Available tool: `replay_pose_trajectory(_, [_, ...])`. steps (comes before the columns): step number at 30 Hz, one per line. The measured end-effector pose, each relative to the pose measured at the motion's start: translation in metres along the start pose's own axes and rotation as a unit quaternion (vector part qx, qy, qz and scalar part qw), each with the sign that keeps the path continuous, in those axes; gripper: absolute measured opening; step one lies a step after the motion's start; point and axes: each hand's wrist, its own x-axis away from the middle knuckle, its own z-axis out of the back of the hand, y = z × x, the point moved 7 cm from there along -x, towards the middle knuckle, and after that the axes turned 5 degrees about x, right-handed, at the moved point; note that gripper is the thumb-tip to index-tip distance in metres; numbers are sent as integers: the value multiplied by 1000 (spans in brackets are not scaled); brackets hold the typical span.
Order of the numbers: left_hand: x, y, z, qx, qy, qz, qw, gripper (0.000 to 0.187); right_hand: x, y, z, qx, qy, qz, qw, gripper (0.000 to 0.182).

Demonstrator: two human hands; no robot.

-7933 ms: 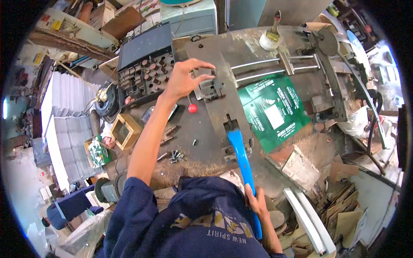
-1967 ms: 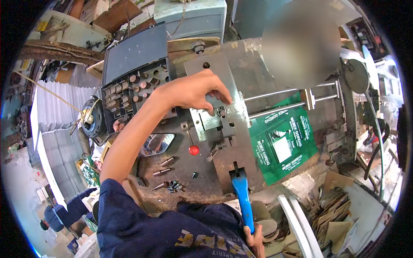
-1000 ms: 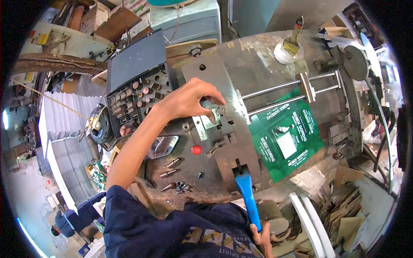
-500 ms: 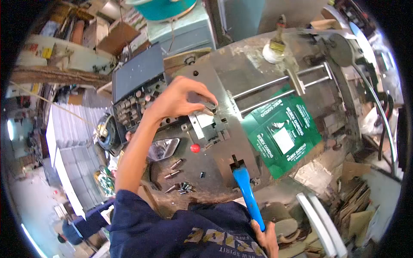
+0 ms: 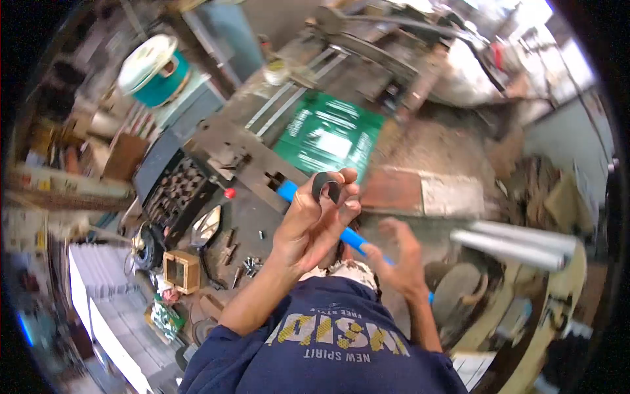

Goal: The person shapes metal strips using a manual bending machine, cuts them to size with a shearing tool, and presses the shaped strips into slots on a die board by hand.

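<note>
My left hand (image 5: 315,223) is raised over the blue handle, its fingers curled round a small dark curved piece (image 5: 326,186) like a bent band. Below and to its right, my right hand (image 5: 401,259) has its fingers apart and holds nothing; its thumb is close beside the long blue handle (image 5: 357,241). That handle runs from a slot in the metal plate (image 5: 259,161) and is partly hidden behind my left hand. A small metal fixture (image 5: 230,161) and a lever with a red ball knob (image 5: 230,193) are on the plate's left side.
A green printed sheet (image 5: 331,134) lies beyond the plate, near two metal rails (image 5: 295,92). Left are a rack of metal blocks (image 5: 174,190), a tray (image 5: 207,225), metal pins (image 5: 228,253), small screws (image 5: 251,265) and a wooden box (image 5: 182,271). White bars (image 5: 518,244) are at right.
The view has turned and shifted. My left hand has moved from the fixture toward my body with the dark curved piece in it. My right hand has let go of the blue handle.
</note>
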Motion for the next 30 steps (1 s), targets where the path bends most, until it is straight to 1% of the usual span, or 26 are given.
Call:
replay_pose_trajectory(2, [28,-45,-7,10,9,79,997,55,39,-44,55,46,118,68,990,54])
replay_pose_trajectory(3, [43,-65,-9,-24,35,126,991,61,63,-55,73,59,144,40,987,54])
replay_pose_trajectory(4, [59,-84,-16,-11,25,166,986,61,90,-77,92,74,193,88,974,55])
replay_pose_trajectory(5, [79,-102,-21,-61,30,196,978,63,120,-94,105,96,239,128,958,56])
replay_pose_trajectory(6, [99,-122,-26,-104,26,230,967,65,143,-105,112,97,252,146,952,56])
replay_pose_trajectory(7, [120,-143,-27,-101,21,276,956,68,168,-115,117,106,269,161,944,57])
replay_pose_trajectory(8, [143,-159,-28,-96,30,313,944,67,195,-108,114,66,269,114,954,58])
replay_pose_trajectory(9, [164,-177,-40,-100,21,363,926,64,220,-111,115,80,253,156,952,55])
replay_pose_trajectory(10, [187,-190,-43,-98,26,400,911,62,246,-111,116,101,268,149,946,52])
replay_pose_trajectory(11, [208,-198,-34,-126,3,419,899,64,269,-108,116,77,263,165,947,50])
replay_pose_trajectory(12, [228,-209,-34,-80,27,462,883,63,294,-103,115,58,267,154,950,48])
replay_pose_trajectory(13, [241,-224,-40,-93,0,517,851,63,318,-100,117,62,285,135,947,46])
replay_pose_trajectory(15, [261,-250,-48,-101,-49,588,801,62,362,-96,122,83,324,106,936,44])
replay_pose_trajectory(16, [262,-260,-40,-247,-94,546,795,60,385,-91,126,97,354,58,928,39])
replay_pose_trajectory(17, [260,-271,-39,-383,-143,487,772,59,410,-86,128,108,385,8,917,34])
replay_pose_trajectory(18, [266,-286,-58,-399,-199,446,776,63,434,-86,126,129,413,-9,902,34])
replay_pose_trajectory(20, [290,-321,-99,-382,-315,411,766,71,480,-80,125,207,433,-103,871,27])
replay_pose_trajectory(21, [303,-340,-112,-349,-313,423,776,67,502,-77,121,202,435,-134,867,28])
replay_pose_trajectory(22, [315,-357,-113,-342,-331,434,765,67,524,-77,117,207,454,-143,855,28])
replay_pose_trajectory(24, [348,-397,-112,-362,-422,479,680,53,573,-67,111,171,479,-222,832,32])
replay_pose_trajectory(25, [365,-418,-119,-369,-440,492,655,44,598,-72,112,199,498,-236,810,36])
replay_pose_trajectory(26, [380,-436,-123,-364,-452,495,646,44,620,-69,109,201,510,-240,801,36])
replay_pose_trajectory(28, [417,-475,-121,-337,-476,571,578,41,669,-44,99,146,554,-320,755,36])
replay_pose_trajectory(29, [435,-494,-127,-338,-497,576,554,37,690,-38,97,159,567,-334,736,34])
replay_pose_trajectory(30, [451,-511,-132,-340,-500,575,551,37,708,-34,99,157,571,-332,734,34])
